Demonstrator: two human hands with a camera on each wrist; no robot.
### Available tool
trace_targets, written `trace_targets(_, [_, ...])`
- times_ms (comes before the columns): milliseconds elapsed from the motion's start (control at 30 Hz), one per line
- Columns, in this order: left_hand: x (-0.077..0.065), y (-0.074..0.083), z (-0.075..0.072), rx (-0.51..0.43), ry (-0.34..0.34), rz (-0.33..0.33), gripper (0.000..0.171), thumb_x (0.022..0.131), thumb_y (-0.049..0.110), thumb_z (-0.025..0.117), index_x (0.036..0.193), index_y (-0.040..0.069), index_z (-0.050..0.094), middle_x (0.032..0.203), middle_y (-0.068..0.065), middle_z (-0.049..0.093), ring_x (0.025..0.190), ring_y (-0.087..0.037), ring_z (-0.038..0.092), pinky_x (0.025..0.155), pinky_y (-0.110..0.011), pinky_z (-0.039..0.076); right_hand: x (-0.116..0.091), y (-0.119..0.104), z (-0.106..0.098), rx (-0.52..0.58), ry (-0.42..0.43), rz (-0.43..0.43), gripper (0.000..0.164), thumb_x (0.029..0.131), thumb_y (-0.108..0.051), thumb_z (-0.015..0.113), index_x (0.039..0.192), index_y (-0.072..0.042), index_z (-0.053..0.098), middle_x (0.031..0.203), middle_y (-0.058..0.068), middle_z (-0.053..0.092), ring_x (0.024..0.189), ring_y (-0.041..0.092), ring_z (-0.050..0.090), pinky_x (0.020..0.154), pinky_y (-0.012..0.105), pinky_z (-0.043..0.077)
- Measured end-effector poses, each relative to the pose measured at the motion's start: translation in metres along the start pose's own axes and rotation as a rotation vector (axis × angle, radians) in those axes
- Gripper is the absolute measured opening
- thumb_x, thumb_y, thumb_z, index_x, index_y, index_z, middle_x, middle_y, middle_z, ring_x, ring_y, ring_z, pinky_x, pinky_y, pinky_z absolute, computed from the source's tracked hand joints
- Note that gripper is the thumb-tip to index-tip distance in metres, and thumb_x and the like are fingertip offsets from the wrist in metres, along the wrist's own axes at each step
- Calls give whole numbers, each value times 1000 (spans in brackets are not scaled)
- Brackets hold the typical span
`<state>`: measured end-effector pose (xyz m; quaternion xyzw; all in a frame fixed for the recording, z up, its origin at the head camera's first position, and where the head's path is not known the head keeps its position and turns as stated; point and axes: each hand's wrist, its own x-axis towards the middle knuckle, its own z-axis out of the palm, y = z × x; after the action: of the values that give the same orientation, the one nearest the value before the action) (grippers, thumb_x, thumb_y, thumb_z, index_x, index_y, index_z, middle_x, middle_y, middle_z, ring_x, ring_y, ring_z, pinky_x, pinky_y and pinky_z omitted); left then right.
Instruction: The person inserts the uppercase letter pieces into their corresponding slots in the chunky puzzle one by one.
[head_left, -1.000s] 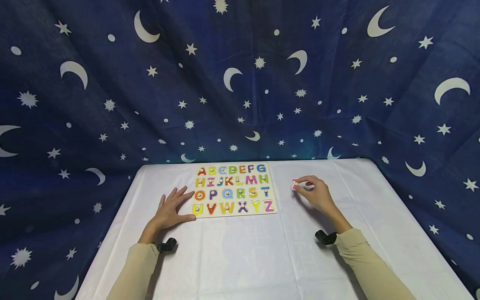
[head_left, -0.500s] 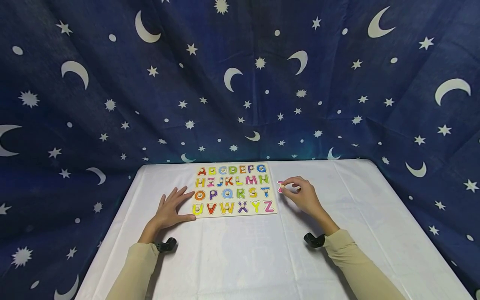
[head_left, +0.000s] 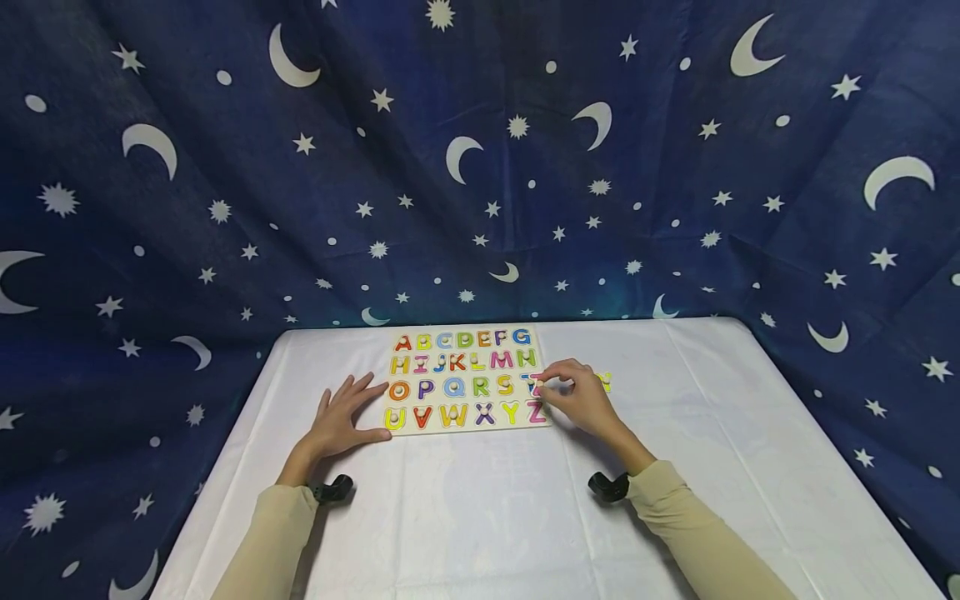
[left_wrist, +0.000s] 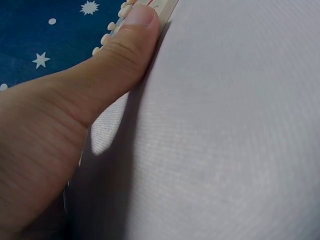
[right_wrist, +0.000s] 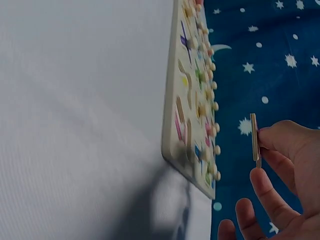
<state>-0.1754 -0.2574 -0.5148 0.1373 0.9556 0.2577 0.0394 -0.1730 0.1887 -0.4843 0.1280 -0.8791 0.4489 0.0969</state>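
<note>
My right hand [head_left: 585, 404] pinches a pink letter Z puzzle piece [head_left: 536, 384] between thumb and fingertips. The piece is raised over the right side of the wooden alphabet board [head_left: 465, 429], overlapping the blue T in the head view. In the right wrist view the same piece [right_wrist: 254, 137] shows edge-on, above the board's knobs. My left hand [head_left: 340, 419] lies with fingers spread at the board's left edge, its thumb [left_wrist: 135, 37] against the front corner. Most letters carry knobs; the Y and Z places at the front right show recesses without them.
A yellow piece [head_left: 606, 382], partly hidden behind my right hand, lies on the white-covered table [head_left: 480, 517] right of the board. A dark blue curtain [head_left: 480, 208] with moons and stars stands at the table's back edge.
My right hand has moved left with the pink Z, from the tablecloth to over the board's right side. The yellow piece behind it has come into view. My left hand stays put.
</note>
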Motion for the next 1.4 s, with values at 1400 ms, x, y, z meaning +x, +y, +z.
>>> trace_targets(1400, [0, -3, 2, 4, 8, 4, 97, 72, 58, 88, 153, 20, 51, 166, -17, 29, 155, -46, 10, 119, -71, -6, -11, -1, 30, -76, -60, -50, 12, 79, -7, 87, 89, -10, 80, 102, 3, 74, 88, 22, 58, 75, 34, 39])
